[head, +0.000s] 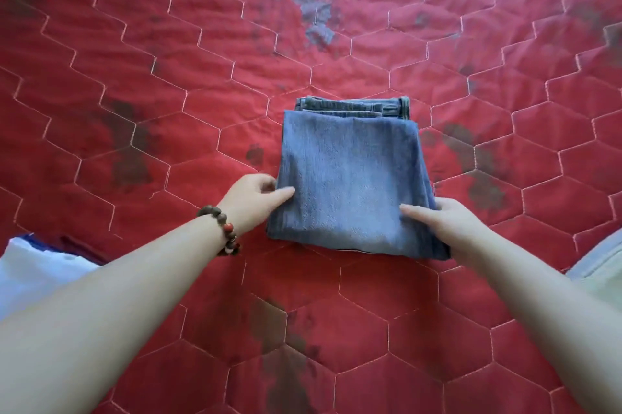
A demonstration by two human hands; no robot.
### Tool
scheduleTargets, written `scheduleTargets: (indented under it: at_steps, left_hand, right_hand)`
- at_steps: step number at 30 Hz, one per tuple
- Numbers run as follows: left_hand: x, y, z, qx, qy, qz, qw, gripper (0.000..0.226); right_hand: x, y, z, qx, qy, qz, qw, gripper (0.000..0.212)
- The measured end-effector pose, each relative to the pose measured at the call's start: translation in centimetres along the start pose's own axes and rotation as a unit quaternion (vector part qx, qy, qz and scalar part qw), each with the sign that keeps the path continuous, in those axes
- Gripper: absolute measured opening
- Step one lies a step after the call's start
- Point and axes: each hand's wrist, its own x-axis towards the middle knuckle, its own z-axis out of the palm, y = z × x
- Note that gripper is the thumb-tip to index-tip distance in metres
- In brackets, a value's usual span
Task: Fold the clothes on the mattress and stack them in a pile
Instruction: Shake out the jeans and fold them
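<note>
Folded blue jeans (350, 174) sit centre frame on the red quilted mattress (168, 76), waistband layers showing at the top edge. Left hand (250, 199) at the jeans' lower-left side, thumb on top, fingers curled at the edge, pinching the fold. Right hand (447, 228) at the lower-right corner, thumb laid on top, fingers tucked under the stack, gripping it. Beaded bracelet (223, 230) on the left wrist. White cloth (37, 272) at the lower-left frame edge; pale fabric (602, 262) at the right edge, possibly another garment. Dark stains scattered over the mattress.
</note>
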Motion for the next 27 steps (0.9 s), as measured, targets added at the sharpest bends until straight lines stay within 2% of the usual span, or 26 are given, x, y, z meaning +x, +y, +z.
scheduleTargets:
  at_steps: [2, 4, 6, 8, 10, 11, 14, 16, 17, 21, 25, 26, 27]
  left_hand:
    - [0.5, 1.4, -0.1, -0.072, 0.036, 0.027, 0.996, 0.016]
    - [1.5, 2.3, 0.6, -0.153, 0.045, 0.010, 0.987, 0.020]
    - [1.7, 2.9, 1.2, -0.177, 0.056, 0.002, 0.983, 0.015]
    - [1.6, 3.2, 1.5, -0.237, 0.059, 0.037, 0.969, 0.008]
    - [1.7, 3.3, 1.1, -0.296, 0.054, 0.089, 0.949, 0.013]
    - [2.0, 3.6, 0.9, -0.293, 0.068, 0.108, 0.948, 0.013]
    - [4.0, 4.2, 1.7, -0.141, 0.183, 0.094, 0.968, 0.009]
    - [5.2, 4.4, 2.9, -0.022, 0.225, 0.041, 0.973, 0.012]
    - [5.6, 4.4, 3.4, 0.028, 0.238, 0.026, 0.970, 0.016]
    - [6.7, 4.6, 3.6, 0.129, 0.299, 0.051, 0.944, 0.022]
    - [6.1, 5.2, 3.6, 0.261, 0.326, -0.001, 0.909, 0.034]
    - [5.9, 5.5, 3.8, 0.291, 0.348, 0.038, 0.890, 0.041]
    - [5.8, 5.8, 4.1, 0.317, 0.361, 0.115, 0.870, 0.048]
  right_hand:
    - [0.7, -0.8, -0.5, 0.041, 0.009, -0.038, 0.998, 0.015]
    - [1.1, -2.1, 0.1, 0.088, 0.004, -0.070, 0.994, 0.014]
    - [1.2, -2.5, 0.8, 0.090, 0.007, -0.090, 0.992, 0.012]
    - [1.0, -2.2, 1.0, 0.083, 0.038, -0.121, 0.988, 0.013]
    - [0.5, -2.1, 0.5, 0.100, 0.057, -0.177, 0.977, 0.020]
    - [0.5, -2.3, 0.2, 0.112, 0.064, -0.204, 0.970, 0.024]
    - [1.9, -3.0, 0.5, 0.070, 0.129, -0.205, 0.968, 0.016]
    - [3.3, -3.5, 1.6, -0.015, 0.186, -0.168, 0.968, 0.007]
    - [4.0, -3.6, 2.0, -0.041, 0.212, -0.159, 0.963, 0.009]
    - [5.1, -4.8, 2.7, -0.081, 0.291, -0.165, 0.939, 0.024]
    - [5.1, -5.0, 4.0, -0.238, 0.314, -0.096, 0.914, 0.027]
    - [4.9, -5.2, 4.1, -0.269, 0.328, -0.085, 0.902, 0.027]
    - [4.5, -5.5, 4.2, -0.291, 0.352, -0.089, 0.885, 0.027]
